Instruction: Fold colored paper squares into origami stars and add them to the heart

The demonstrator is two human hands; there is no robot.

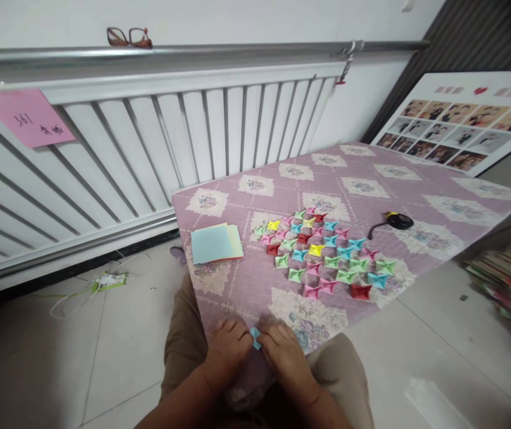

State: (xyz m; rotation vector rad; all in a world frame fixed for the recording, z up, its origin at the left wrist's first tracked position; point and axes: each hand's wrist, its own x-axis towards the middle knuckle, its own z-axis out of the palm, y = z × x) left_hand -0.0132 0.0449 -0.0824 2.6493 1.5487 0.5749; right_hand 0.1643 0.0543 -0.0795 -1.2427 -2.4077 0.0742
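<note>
Tablecloth (pixel 251 292), hands (pixel 228 348) (pixel 283 351) angled inward, pinching blue paper (pixel 255 338)

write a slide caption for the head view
Left hand and right hand hold a small blue paper over a flowered tablecloth, near colorful folded papers and stacked sheets.

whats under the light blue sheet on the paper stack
Beneath the light blue sheet, pale paper shows along the right and a red edge below. The rest is covered, so other colours can't be seen.

The paper piece (pixel 256 338) is light blue; folded papers (pixel 316 250) pink, green, blue, red, yellow; tablecloth (pixel 252 287) mauve, cream-diamond floral.
</note>
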